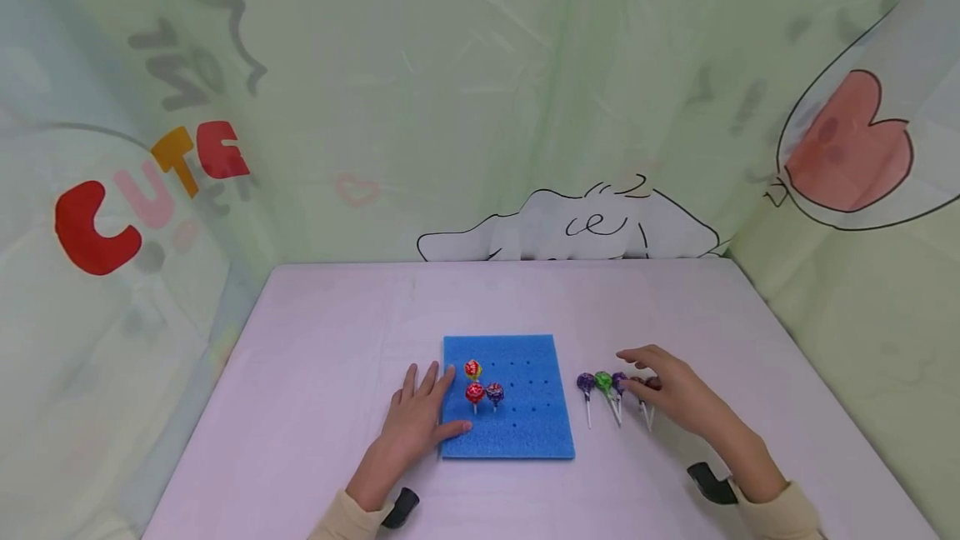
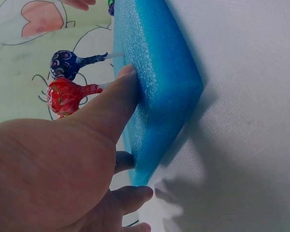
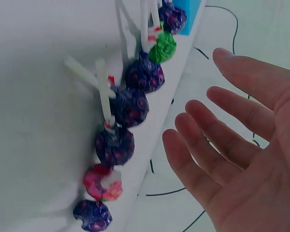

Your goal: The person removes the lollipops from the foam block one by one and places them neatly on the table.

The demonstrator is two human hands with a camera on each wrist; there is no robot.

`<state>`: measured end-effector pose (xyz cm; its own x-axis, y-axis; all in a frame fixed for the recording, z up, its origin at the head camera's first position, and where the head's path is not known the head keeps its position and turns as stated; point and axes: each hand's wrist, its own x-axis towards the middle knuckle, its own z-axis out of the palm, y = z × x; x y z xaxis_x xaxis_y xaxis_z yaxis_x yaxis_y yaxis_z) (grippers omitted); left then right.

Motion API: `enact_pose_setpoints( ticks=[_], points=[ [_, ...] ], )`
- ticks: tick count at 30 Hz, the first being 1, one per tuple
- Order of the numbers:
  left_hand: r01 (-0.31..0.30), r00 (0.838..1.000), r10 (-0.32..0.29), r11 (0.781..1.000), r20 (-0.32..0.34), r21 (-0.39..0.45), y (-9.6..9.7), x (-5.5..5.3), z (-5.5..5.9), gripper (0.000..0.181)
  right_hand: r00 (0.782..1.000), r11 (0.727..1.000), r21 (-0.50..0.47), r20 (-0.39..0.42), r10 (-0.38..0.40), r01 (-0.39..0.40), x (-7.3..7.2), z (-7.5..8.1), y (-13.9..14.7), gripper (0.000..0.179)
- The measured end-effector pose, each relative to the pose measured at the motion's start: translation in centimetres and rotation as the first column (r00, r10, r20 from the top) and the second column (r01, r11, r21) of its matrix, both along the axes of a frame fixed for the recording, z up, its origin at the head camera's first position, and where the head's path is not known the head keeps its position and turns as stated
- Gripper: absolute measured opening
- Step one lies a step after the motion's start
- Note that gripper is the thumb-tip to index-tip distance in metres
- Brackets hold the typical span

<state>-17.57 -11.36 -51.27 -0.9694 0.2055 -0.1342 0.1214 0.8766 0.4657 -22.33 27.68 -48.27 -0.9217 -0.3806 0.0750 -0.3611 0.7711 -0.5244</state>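
Observation:
A blue foam board (image 1: 525, 440) dotted with small holes lies on the table. Three lollipops stand in its left part: a red-and-yellow one (image 1: 472, 369), a red one (image 1: 475, 392) and a dark blue one (image 1: 495, 392). My left hand (image 1: 415, 419) rests at the board's left edge, fingers spread, its thumb on the top face. To the board's right lies a row of lollipops, with a green one (image 3: 163, 47) among several purple ones (image 3: 115, 146) and a pink one (image 3: 103, 182). Over the row's right part is my right hand (image 1: 671, 386), fingers apart and nothing held.
A pale cloth covers the table (image 1: 345, 332). Behind it and at both sides hangs a printed curtain (image 1: 375, 107). Each wrist wears a black strap mount, one at the left sleeve (image 1: 348, 519) and one at the right sleeve (image 1: 780, 515).

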Motion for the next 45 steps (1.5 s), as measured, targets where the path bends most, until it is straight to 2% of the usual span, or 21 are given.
enact_pose_setpoints(
  ticks=[12, 17, 23, 30, 35, 42, 45],
  points=[
    [-0.004, 1.000, 0.004, 1.000, 0.005, -0.006, 0.2, -0.1, 0.0, 0.088, 0.999, 1.000, -0.011, -0.042, 0.000, 0.000, 1.2, -0.4, -2.1, 0.048],
    [-0.006, 1.000, 0.006, 1.000, 0.008, 0.002, 0.2, -0.1, 0.2, 0.088, 0.993, 1.000, -0.004, -0.121, -0.002, 0.001, 1.5, -1.1, -3.5, 0.051],
    [-0.005, 1.000, 0.005, 1.000, 0.009, 0.004, 0.2, 0.0, 0.4, 0.087, 0.978, 0.999, -0.025, -0.206, 0.039, -0.045, 1.9, -2.0, -5.4, 0.051],
    [0.000, 1.000, 0.000, 1.000, 0.002, 0.005, 0.2, 0.1, 0.4, 0.087, 0.942, 0.995, -0.002, -0.323, 0.090, -0.096, 2.0, -2.9, -7.4, 0.054],
    [0.000, 1.000, 0.000, 1.000, -0.002, -0.005, 0.1, 0.0, 0.2, 0.087, 0.915, 0.989, 0.021, -0.375, 0.146, -0.148, 2.0, -3.3, -8.8, 0.055],
    [0.000, 1.000, 0.000, 1.000, 0.000, -0.017, 0.1, -0.2, 0.0, 0.088, 0.878, 0.972, 0.062, -0.420, 0.231, -0.226, 1.9, -2.9, -10.7, 0.052],
    [0.002, 1.000, -0.002, 1.000, 0.000, -0.029, 0.1, -0.2, 0.0, 0.087, 0.853, 0.962, 0.077, -0.449, 0.268, -0.261, 1.6, -2.6, -11.6, 0.051]
  ],
)
